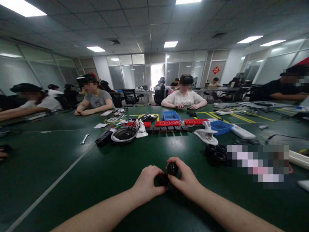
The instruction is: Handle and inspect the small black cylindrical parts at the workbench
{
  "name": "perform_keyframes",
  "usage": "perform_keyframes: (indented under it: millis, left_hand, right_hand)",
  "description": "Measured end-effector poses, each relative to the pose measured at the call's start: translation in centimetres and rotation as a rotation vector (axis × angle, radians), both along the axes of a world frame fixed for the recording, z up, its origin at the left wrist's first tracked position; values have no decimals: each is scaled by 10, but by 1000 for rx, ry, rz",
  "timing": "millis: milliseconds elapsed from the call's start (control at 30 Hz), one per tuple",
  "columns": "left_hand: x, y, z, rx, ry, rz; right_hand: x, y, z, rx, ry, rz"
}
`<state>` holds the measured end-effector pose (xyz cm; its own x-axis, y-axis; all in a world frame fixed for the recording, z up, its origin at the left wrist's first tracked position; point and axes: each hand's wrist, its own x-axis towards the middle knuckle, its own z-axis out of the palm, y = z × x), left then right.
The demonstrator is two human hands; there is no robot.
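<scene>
Near the front middle of the green table, my two hands are close together. My right hand (185, 178) is closed, with thumb and fingers round a shiny black ball-like piece (172, 168). Just left of it and slightly lower, my left hand (147, 182) curls round a dark, round, hollow-looking piece (165, 179); its exact kind I cannot make out. The two black pieces are nearly touching, and fingers partly cover both. To the right lies a cluster of several black ring-shaped cups (219, 156).
A wrench (84, 139) lies left on the green table (101, 180). Farther back are a metal bowl (124, 135), black power strip (167, 129), white clamp (206, 133) and blue trays (171, 115). A person (184, 95) sits opposite; others sit around.
</scene>
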<state>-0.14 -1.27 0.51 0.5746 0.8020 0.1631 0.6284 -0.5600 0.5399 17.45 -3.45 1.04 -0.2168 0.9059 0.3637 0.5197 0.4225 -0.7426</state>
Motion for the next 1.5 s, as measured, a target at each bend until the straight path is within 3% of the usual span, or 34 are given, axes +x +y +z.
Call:
perform_keyframes:
  millis: [167,400,500,600,700,833,1067,1233,1367,1500]
  left_hand:
    - [-2,2,-3,7,-11,23]
    - [-6,7,4,-17,27,141]
    - [-9,8,5,2,82,142]
    - [-11,7,4,14,94,109]
    - [-12,3,6,12,96,70]
    - [-10,-5,9,22,117,20]
    - [-6,-19,10,108,242,-73]
    - [-12,-24,13,150,250,-202]
    - [-17,-22,10,156,184,-191]
    - [-15,-18,2,66,214,-142]
  right_hand:
    - [11,15,-11,-48,-31,-103]
    - [23,29,-22,-136,-153,-178]
    - [27,31,-17,-106,-235,-216]
    - [31,31,-1,16,-264,-251]
    - [29,22,21,78,-187,-239]
    - [14,-3,37,-126,-185,-140]
    - [-15,-35,18,-308,-493,-115]
    - [-20,-42,12,-257,-595,-127]
    - [10,-57,12,-239,-639,-232]
    - [78,-70,4,-305,-612,-445]
